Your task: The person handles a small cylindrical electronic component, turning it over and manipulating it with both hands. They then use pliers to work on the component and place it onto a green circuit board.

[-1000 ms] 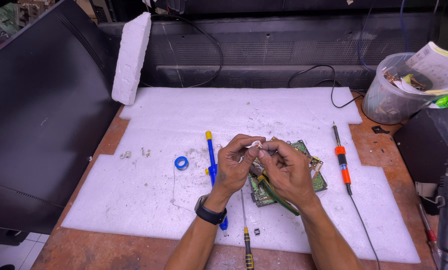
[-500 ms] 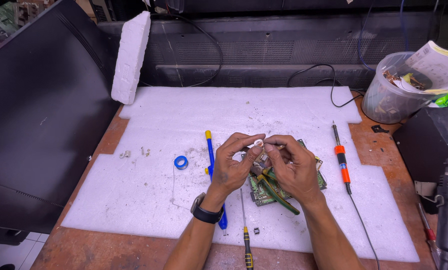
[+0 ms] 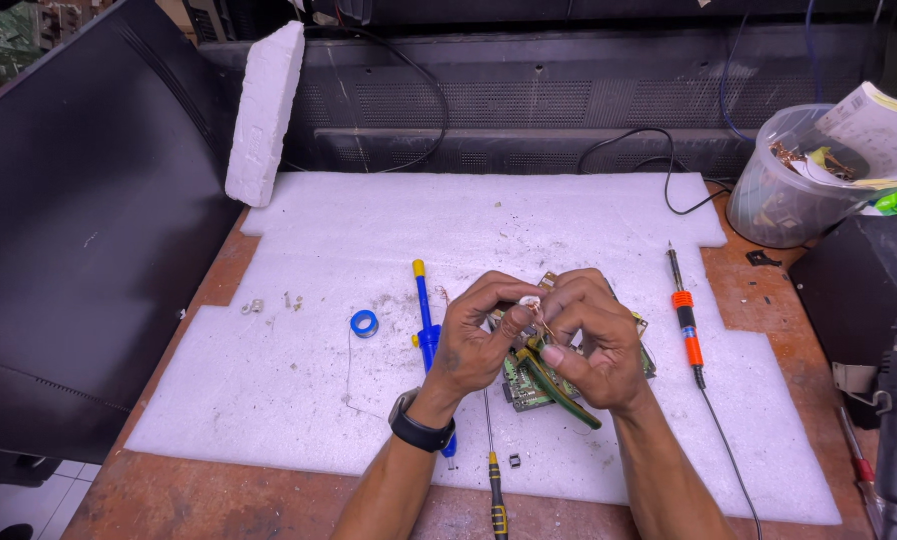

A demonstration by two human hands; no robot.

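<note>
My left hand [image 3: 481, 335] and my right hand [image 3: 591, 338] meet above a green circuit board [image 3: 525, 385] on the white foam sheet [image 3: 299, 400]. Between the fingertips of both hands is a small pale part with thin wire leads [image 3: 529, 303]. My right hand also holds green-handled pliers [image 3: 559, 385] that point down over the board. A black watch sits on my left wrist. The board is mostly hidden under my hands.
A blue pump tool [image 3: 427, 325] lies left of my hands, a roll of blue-spooled wire [image 3: 365, 323] further left. An orange-grip soldering iron [image 3: 685, 318] lies right. A screwdriver [image 3: 495, 495] lies near the front edge. A plastic tub [image 3: 781, 190] stands back right, a foam block [image 3: 265, 110] back left.
Both hands have stayed together over the board, shifting slightly while the fingers work the small part. Nothing else on the foam has moved.
</note>
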